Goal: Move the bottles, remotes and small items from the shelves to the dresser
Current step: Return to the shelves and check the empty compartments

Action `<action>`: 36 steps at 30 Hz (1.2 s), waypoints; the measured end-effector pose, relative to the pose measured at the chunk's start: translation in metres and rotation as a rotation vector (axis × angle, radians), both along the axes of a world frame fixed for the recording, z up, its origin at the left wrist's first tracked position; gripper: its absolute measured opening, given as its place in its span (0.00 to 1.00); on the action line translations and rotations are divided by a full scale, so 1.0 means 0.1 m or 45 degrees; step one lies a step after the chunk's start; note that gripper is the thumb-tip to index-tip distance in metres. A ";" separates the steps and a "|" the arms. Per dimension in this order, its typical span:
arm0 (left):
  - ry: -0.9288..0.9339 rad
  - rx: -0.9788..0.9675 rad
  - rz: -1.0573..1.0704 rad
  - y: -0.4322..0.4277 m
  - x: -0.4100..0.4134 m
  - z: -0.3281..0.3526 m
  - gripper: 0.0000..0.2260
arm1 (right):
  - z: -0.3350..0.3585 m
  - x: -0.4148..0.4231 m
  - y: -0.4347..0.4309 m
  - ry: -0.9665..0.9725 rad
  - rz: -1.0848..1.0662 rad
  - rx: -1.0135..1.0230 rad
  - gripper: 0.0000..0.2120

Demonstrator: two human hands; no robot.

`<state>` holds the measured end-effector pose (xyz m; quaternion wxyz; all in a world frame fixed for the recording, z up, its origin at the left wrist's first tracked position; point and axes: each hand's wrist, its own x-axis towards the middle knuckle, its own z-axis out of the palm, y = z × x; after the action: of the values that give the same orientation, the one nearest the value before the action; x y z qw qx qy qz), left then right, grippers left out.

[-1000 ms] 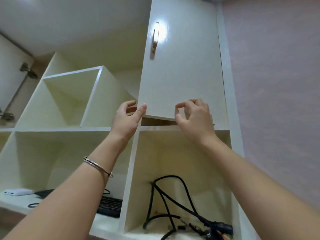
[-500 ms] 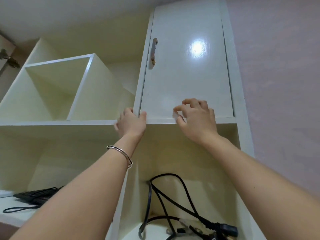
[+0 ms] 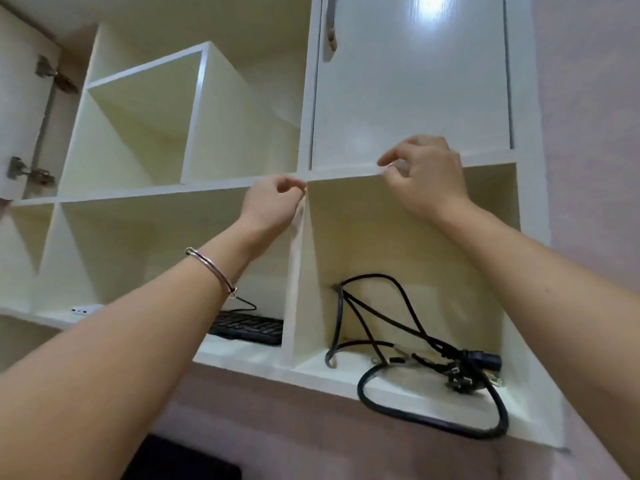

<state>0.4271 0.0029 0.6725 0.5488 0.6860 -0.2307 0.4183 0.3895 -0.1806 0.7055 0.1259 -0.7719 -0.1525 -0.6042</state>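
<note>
My right hand (image 3: 427, 178) is raised to the lower edge of a white cabinet door (image 3: 412, 98), which lies flush with the frame. Its thumb and forefinger tips touch that edge, the other fingers bent. My left hand (image 3: 275, 204), with a silver bangle on the wrist, hovers just left of the door's lower corner, fingers loosely curled and holding nothing. Below the door, an open compartment holds tangled black power cables (image 3: 433, 344). No bottle or remote is in sight.
A black keyboard (image 3: 249, 329) lies in the compartment behind my left forearm, and a small white device (image 3: 83, 310) sits farther left. The upper cubbies (image 3: 138, 133) hold nothing. Another cabinet door (image 3: 20, 98) hangs open at far left. A pinkish wall (image 3: 588, 133) borders the right.
The white door, ajar a second ago, has swung shut against the frame. My left hand has come off its corner and dropped slightly. The view has tilted down.
</note>
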 end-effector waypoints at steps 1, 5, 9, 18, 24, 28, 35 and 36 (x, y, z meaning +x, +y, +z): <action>0.006 0.014 -0.043 0.07 -0.15 -0.16 0.09 | -0.11 -0.04 0.05 -0.005 0.067 0.026 0.13; 0.155 0.194 0.059 0.49 -0.76 -1.17 0.12 | -0.77 -0.29 0.32 0.217 0.436 0.041 0.12; 0.584 0.210 0.288 0.98 -1.43 -2.35 0.10 | -1.71 -0.56 0.58 0.654 0.917 0.068 0.08; 1.685 -0.359 0.772 1.09 -3.64 -5.16 0.06 | -4.72 -1.27 0.77 2.006 1.145 -0.017 0.11; 2.260 -0.874 0.940 0.36 -5.09 -6.34 0.09 | -6.56 -2.07 0.44 2.758 0.860 -0.282 0.10; 2.348 -1.007 1.048 0.14 -5.54 -6.56 0.08 | -7.10 -2.38 0.26 3.069 0.632 -0.383 0.08; 2.338 -1.133 0.968 0.50 -5.53 -6.74 0.05 | -7.26 -2.25 0.62 3.239 0.282 -0.390 0.15; 2.330 -1.172 0.948 0.62 -5.48 -6.76 0.03 | -7.27 -2.21 0.75 3.240 0.238 -0.399 0.16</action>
<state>-0.1210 0.0644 -0.0032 0.5558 0.4932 0.6661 -0.0648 0.1685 -0.1057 -0.0217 0.1321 -0.7952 -0.0480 0.5898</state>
